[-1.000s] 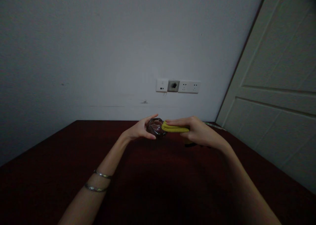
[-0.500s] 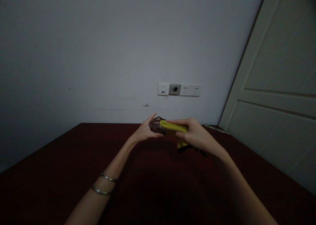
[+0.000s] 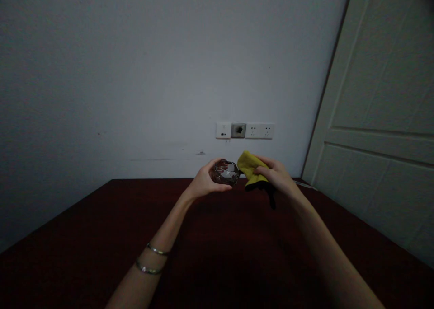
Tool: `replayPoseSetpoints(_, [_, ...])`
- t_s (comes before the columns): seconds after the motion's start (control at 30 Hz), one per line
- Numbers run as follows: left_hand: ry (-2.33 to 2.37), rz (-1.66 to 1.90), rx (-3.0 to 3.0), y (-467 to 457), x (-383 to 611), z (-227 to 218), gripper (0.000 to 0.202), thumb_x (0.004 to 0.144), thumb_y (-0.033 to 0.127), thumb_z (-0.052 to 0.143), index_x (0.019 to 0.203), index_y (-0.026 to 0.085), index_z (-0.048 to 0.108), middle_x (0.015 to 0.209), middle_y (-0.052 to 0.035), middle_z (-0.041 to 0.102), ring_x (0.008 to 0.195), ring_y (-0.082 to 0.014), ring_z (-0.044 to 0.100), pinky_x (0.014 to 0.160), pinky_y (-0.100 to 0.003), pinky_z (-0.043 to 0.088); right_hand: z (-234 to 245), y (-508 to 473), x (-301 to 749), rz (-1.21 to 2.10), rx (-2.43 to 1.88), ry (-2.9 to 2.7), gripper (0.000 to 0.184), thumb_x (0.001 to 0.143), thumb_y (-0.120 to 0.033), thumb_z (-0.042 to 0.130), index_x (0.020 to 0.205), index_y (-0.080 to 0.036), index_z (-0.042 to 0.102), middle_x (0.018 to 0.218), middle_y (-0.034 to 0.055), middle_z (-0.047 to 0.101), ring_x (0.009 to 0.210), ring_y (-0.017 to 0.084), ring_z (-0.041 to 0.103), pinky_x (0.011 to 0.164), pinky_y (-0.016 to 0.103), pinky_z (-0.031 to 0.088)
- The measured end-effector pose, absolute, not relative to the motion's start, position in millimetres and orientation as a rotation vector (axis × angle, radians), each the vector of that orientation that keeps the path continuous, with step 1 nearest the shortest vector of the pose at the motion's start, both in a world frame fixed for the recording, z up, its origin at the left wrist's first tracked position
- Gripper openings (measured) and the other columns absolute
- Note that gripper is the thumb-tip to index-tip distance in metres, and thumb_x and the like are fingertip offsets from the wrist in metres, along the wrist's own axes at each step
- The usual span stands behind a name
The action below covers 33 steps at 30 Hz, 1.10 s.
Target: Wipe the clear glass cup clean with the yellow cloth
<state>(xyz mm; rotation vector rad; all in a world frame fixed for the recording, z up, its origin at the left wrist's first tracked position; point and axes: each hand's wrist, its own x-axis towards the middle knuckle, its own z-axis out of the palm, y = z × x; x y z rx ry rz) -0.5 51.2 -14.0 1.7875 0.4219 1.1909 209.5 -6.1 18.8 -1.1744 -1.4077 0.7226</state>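
A dark, see-through glass ashtray or bowl-like glass piece [image 3: 224,172] with a faceted rim is held up above the table, its open side tilted toward the right. My left hand [image 3: 204,180] is wrapped round its left side, thumb below and fingers above. A yellow cloth with a black edge [image 3: 252,168] is pinched in my right hand [image 3: 278,175], just right of the glass. Part of the cloth hangs down under the fingers. At its left edge the cloth comes close to the glass rim; whether they touch I cannot tell.
A dark red table [image 3: 217,245] spreads beneath both arms and meets a pale wall [image 3: 152,74]. Sockets and a switch plate [image 3: 244,130] are set low in the wall. On the right stands a light panelled door [image 3: 379,105]. A thin pale strip [image 3: 307,184] lies at the table's far right corner.
My right hand has drawn the cloth a little to the right, off the front of the glass, and the cloth is turned more upright. More of the glass now shows in my left hand.
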Motion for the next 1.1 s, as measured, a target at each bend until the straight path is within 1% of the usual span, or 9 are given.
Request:
replayPoseSetpoints(0.1, [0.425, 1.257, 1.81, 50, 0, -13, 0.084, 0.046, 0.021, 0.087, 0.121, 0.015, 0.049, 0.126, -0.0164, 0.056, 0.116, -0.0303, 0.056, 0.104, -0.051, 0.04, 19, -6, 207, 0.851, -1.146, -1.37, 0.061, 0.062, -0.02, 0.056, 0.122, -0.013, 0.059, 0.071, 0.0041, 0.069, 0.046, 0.012, 0.053, 0.039, 0.022, 0.041])
replayPoseSetpoints(0.23, [0.4, 1.36, 1.837, 58, 1, -17, 0.082, 0.047, 0.025, 0.087, 0.119, 0.015, 0.05, 0.122, -0.0152, 0.058, 0.115, -0.0294, 0.056, 0.104, -0.049, 0.041, 15, -5, 199, 1.078, -1.08, -1.302, 0.042, 0.066, -0.02, 0.058, 0.106, -0.01, 0.063, 0.07, 0.007, 0.069, 0.048, 0.012, 0.057, 0.04, 0.021, 0.044])
replayPoseSetpoints(0.37, [0.35, 1.394, 1.844, 67, 2, -22, 0.081, 0.052, 0.027, 0.086, 0.121, 0.016, 0.047, 0.123, -0.0143, 0.058, 0.117, -0.0277, 0.055, 0.105, -0.045, 0.041, 7, 0, 188, 1.344, -0.945, -1.194, 0.026, 0.071, -0.021, 0.057, 0.095, -0.012, 0.062, 0.079, 0.0111, 0.072, 0.066, 0.02, 0.069, 0.061, 0.028, 0.057])
replayPoseSetpoints(0.43, [0.346, 1.392, 1.834, 67, 2, -23, 0.082, 0.052, 0.028, 0.086, 0.123, 0.016, 0.046, 0.124, -0.0147, 0.057, 0.118, -0.028, 0.055, 0.104, -0.045, 0.041, 3, 3, 184, 1.417, -0.887, -1.132, 0.022, 0.075, -0.023, 0.055, 0.094, -0.013, 0.062, 0.083, 0.0114, 0.073, 0.073, 0.022, 0.071, 0.071, 0.032, 0.058])
replayPoseSetpoints(0.5, [0.362, 1.386, 1.814, 65, 2, -22, 0.083, 0.051, 0.03, 0.086, 0.122, 0.016, 0.046, 0.124, -0.0148, 0.057, 0.118, -0.0285, 0.055, 0.104, -0.045, 0.041, 2, 4, 181, 1.426, -0.857, -1.084, 0.02, 0.079, -0.026, 0.055, 0.093, -0.013, 0.063, 0.084, 0.0108, 0.074, 0.072, 0.02, 0.071, 0.072, 0.032, 0.058])
replayPoseSetpoints(0.6, [0.407, 1.371, 1.816, 61, 3, -19, 0.084, 0.051, 0.03, 0.087, 0.123, 0.016, 0.046, 0.125, -0.0149, 0.056, 0.119, -0.0287, 0.054, 0.104, -0.044, 0.041, 5, 1, 179, 1.347, -0.872, -1.111, 0.025, 0.081, -0.036, 0.059, 0.092, -0.015, 0.064, 0.081, 0.0092, 0.073, 0.063, 0.017, 0.068, 0.058, 0.026, 0.056])
replayPoseSetpoints(0.7, [0.462, 1.332, 1.861, 60, 3, -19, 0.087, 0.052, 0.03, 0.086, 0.128, 0.015, 0.045, 0.128, -0.0156, 0.054, 0.121, -0.0292, 0.052, 0.105, -0.045, 0.04, 8, -2, 177, 1.256, -0.954, -1.155, 0.03, 0.078, -0.042, 0.065, 0.091, -0.014, 0.066, 0.071, 0.0063, 0.069, 0.05, 0.013, 0.06, 0.041, 0.022, 0.047])
replayPoseSetpoints(0.9, [0.446, 1.212, 1.795, 68, 4, -27, 0.102, 0.053, 0.026, 0.086, 0.14, 0.017, 0.034, 0.135, -0.0175, 0.049, 0.123, -0.0312, 0.051, 0.107, -0.051, 0.036, 6, -3, 178, 1.241, -0.994, -1.126, 0.028, 0.074, -0.037, 0.071, 0.087, -0.013, 0.064, 0.063, 0.0031, 0.065, 0.048, 0.011, 0.058, 0.039, 0.019, 0.046])
replayPoseSetpoints(1.1, [0.339, 1.058, 1.756, 67, 5, -28, 0.105, 0.06, 0.02, 0.083, 0.146, 0.023, 0.022, 0.135, -0.0184, 0.05, 0.121, -0.0318, 0.052, 0.105, -0.054, 0.037, 2, 2, 181, 1.214, -1.023, -1.089, 0.028, 0.068, -0.034, 0.075, 0.084, -0.013, 0.064, 0.063, 0.003, 0.066, 0.046, 0.011, 0.058, 0.038, 0.019, 0.045])
